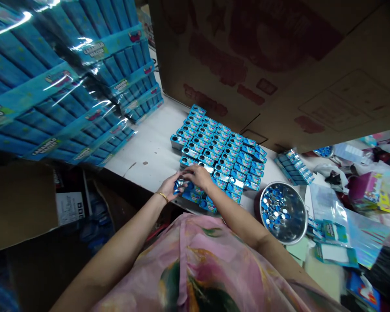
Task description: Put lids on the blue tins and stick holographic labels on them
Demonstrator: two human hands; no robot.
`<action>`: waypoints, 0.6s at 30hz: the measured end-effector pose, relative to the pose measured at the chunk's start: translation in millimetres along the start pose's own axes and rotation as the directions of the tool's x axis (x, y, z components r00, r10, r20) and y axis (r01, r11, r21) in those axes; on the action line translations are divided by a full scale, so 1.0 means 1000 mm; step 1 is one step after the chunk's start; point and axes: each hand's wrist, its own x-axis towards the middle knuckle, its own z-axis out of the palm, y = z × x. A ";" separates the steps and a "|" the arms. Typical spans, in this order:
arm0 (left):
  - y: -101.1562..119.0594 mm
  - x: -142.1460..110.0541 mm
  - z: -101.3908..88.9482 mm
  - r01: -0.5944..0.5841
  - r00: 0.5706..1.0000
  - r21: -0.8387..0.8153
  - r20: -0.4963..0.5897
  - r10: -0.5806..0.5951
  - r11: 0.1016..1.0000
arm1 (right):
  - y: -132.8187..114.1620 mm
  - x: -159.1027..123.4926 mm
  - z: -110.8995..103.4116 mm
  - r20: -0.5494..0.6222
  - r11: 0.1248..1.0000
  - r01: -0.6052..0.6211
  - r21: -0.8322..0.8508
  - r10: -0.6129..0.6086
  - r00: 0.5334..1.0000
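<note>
My left hand (169, 187), with a gold bracelet at the wrist, is closed around several small round blue and silver caps (179, 185). My right hand (199, 177) reaches in from the other side. Its fingers are bent together, with the tips close against those caps; what they pinch is too small to make out. Beneath and beyond both hands, small blue boxes (211, 151) stand packed in slanting rows. Some have a dark round hole in the top, while others, mostly in the right and near rows, show a blue round piece there.
A metal bowl (299, 216) of loose blue and silver caps stands at right. Wrapped stacks of blue packs (94, 56) rise at left on the white table (143, 160). A large cardboard box (279, 78) looms behind. An open carton (22, 203) sits lower left; packaging clutters the right.
</note>
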 end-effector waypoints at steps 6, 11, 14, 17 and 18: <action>-0.012 0.007 0.016 0.005 0.999 0.138 -0.045 0.001 0.990 | 0.005 -0.013 0.005 -0.018 0.984 0.092 0.156 -0.090 0.996; -0.024 0.010 0.030 0.027 1.000 0.308 -0.016 -0.023 0.951 | 0.024 -0.037 0.004 -0.037 0.984 0.152 0.095 -0.149 0.988; -0.026 0.014 0.035 0.100 0.994 0.270 0.009 -0.107 0.958 | 0.043 -0.044 -0.005 -0.095 0.989 0.086 0.123 -0.074 0.993; -0.022 0.018 0.038 0.197 0.977 0.151 0.049 -0.206 0.969 | 0.067 -0.044 -0.017 -0.144 0.985 -0.140 0.096 0.153 0.978; -0.021 0.019 0.039 0.221 0.972 0.117 0.053 -0.228 0.968 | 0.074 -0.042 -0.021 -0.133 0.970 -0.238 0.055 0.244 0.961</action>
